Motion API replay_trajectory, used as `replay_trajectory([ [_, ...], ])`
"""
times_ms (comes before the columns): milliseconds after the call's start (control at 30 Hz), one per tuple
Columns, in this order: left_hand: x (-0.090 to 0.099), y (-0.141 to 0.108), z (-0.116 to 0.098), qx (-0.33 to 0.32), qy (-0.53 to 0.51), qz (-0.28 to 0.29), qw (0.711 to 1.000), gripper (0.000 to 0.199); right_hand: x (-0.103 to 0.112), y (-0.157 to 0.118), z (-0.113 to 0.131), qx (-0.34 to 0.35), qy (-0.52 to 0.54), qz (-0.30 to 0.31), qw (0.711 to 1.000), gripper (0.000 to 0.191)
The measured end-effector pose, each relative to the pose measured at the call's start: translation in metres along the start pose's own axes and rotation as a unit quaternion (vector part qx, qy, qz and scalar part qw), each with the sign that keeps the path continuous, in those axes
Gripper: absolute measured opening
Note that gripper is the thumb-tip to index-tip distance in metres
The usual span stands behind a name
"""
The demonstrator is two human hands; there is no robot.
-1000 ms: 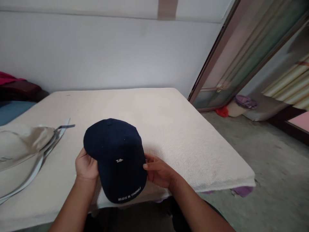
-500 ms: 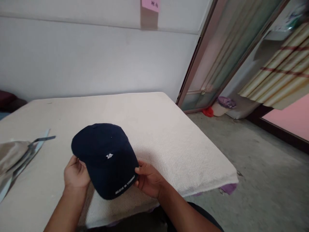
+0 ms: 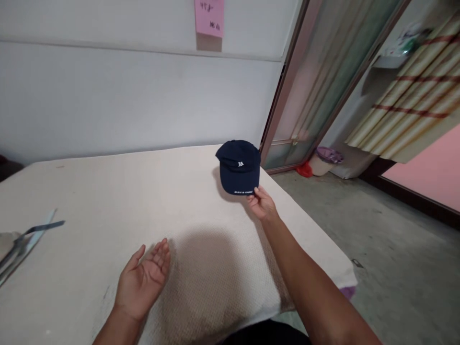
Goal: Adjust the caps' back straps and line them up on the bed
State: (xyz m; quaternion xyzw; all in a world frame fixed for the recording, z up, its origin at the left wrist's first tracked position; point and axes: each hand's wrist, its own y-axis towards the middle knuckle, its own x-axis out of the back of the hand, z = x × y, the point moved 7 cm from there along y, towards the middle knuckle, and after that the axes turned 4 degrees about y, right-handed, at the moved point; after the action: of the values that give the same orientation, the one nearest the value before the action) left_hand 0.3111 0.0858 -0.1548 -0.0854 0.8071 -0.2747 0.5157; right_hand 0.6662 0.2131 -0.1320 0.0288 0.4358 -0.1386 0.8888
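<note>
A navy baseball cap (image 3: 239, 168) with a small white emblem on its front and white lettering along the brim is over the far right part of the cloth-covered surface. My right hand (image 3: 263, 203) pinches the cap's brim at its right front corner, with the arm stretched out. Whether the cap rests on the cloth or hangs just above it, I cannot tell. My left hand (image 3: 145, 280) is palm up over the near part of the cloth, fingers apart and holding nothing.
The pale textured cloth (image 3: 118, 191) spreads up to a white wall panel bearing a pink note (image 3: 209, 18). At the left edge lie a beige item and straps (image 3: 34, 239). A sliding glass door, a lined bin (image 3: 323, 161) and a curtain stand right, beyond concrete floor.
My left hand has let go of the cap and turned palm up. My right hand has carried the cap away from me to the far right. The view has shifted slightly.
</note>
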Motion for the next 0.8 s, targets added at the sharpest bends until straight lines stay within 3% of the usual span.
replay_trajectory([
  [167,0.004,0.004,-0.002,-0.011,0.023,-0.02,0.999,0.03,0.022,0.055,0.012,0.02,-0.013,-0.049,0.999,0.021],
  [367,0.007,0.003,0.002,0.006,0.025,-0.054,0.998,0.029,0.059,0.074,0.0,0.009,-0.047,-0.118,0.992,0.015],
  [600,0.007,-0.002,0.002,0.017,0.022,-0.058,0.998,0.025,0.078,0.061,0.01,0.063,-0.088,-0.185,0.977,0.019],
  [800,0.01,-0.011,-0.013,0.01,0.012,-0.05,0.999,0.018,0.074,0.013,0.017,0.1,-0.125,-0.23,0.96,0.019],
])
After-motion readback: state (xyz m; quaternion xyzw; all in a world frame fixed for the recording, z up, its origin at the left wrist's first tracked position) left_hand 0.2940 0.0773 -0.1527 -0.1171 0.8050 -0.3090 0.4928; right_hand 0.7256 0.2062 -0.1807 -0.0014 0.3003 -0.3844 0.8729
